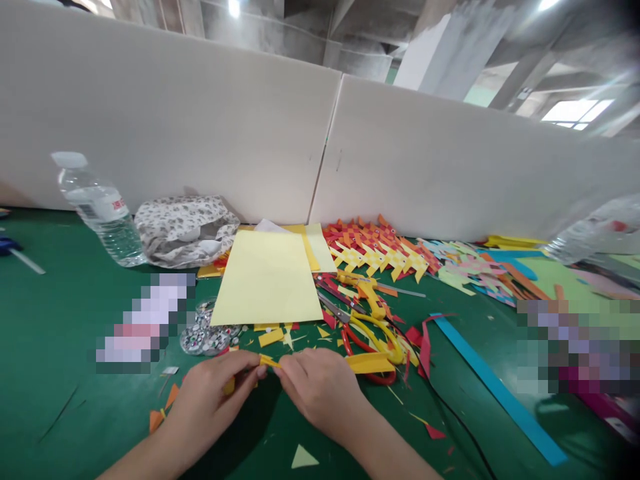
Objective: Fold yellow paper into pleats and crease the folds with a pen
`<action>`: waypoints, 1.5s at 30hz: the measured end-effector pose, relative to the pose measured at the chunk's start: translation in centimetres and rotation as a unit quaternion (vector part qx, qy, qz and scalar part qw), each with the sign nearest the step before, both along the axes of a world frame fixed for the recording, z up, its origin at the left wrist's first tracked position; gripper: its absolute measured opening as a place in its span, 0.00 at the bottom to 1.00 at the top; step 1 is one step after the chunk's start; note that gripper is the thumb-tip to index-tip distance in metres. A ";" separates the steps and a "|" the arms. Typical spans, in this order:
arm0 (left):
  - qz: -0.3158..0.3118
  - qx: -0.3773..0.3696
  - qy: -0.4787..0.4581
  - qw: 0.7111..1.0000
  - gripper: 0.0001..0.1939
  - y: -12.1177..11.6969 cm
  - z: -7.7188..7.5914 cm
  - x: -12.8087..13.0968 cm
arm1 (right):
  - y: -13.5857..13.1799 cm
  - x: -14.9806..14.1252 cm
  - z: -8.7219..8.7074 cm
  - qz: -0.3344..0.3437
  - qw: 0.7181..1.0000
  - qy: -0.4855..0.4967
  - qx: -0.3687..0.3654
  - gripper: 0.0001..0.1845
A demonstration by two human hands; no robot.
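My left hand (215,387) and my right hand (323,390) meet low in the middle of the head view, each pinching a folded yellow paper strip (371,364). A short bit of it shows between the fingertips, and a longer part sticks out past my right hand. Just beyond lies a pale yellow sheet (267,277). Scissors with yellow handles (383,339) and a red-handled pair (350,341) rest beside my right hand, near a yellow glue gun (369,291). Clear bags of googly eyes (207,333) lie beyond my left hand.
Woven paper fish (380,250) are piled against the white partition (200,127). A water bottle (103,210) and a patterned cloth bag (185,230) stand back left. A blue strip (500,390) and a black cord (450,407) lie right. Paper scraps litter the green table (65,307).
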State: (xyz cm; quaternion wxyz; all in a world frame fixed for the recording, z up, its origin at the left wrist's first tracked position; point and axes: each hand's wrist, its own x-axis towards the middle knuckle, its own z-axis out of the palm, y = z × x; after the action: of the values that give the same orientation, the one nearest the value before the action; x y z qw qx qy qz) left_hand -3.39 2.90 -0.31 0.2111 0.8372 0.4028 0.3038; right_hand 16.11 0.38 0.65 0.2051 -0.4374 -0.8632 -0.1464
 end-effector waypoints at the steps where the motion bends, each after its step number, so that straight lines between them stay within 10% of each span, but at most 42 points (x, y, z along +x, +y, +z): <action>1: 0.003 0.043 0.014 0.999 0.10 -0.1 -0.2 -0.1 | 0.0 -0.1 0.0 0.005 1.000 0.001 0.003 0.17; 9: -0.008 0.329 0.072 0.942 0.07 -0.6 -0.4 0.1 | -0.2 -0.5 -0.3 0.000 1.000 -0.003 0.030 0.18; 16: 0.011 0.194 0.001 0.981 0.11 -0.2 0.1 0.0 | 0.0 -0.4 -0.2 0.010 1.000 0.011 -0.002 0.18; 21: 0.020 -0.062 -0.028 0.997 0.14 0.4 1.0 -0.2 | 0.3 -0.1 0.3 -0.010 0.999 0.026 -0.037 0.16; 28: -0.103 -0.147 -0.032 0.983 0.09 0.0 1.3 -0.4 | -0.3 -0.1 0.4 0.082 0.996 -0.032 0.019 0.14; 45: -0.074 0.173 0.129 0.974 0.16 -0.3 -0.3 -0.1 | -0.7 -0.7 0.1 0.038 0.998 -0.044 0.028 0.10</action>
State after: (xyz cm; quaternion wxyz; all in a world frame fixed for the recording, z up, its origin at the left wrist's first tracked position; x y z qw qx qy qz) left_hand -3.54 2.59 -0.57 0.0315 0.9204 0.3053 0.2421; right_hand 15.46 -0.32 0.76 0.1843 -0.3914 -0.8830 -0.1819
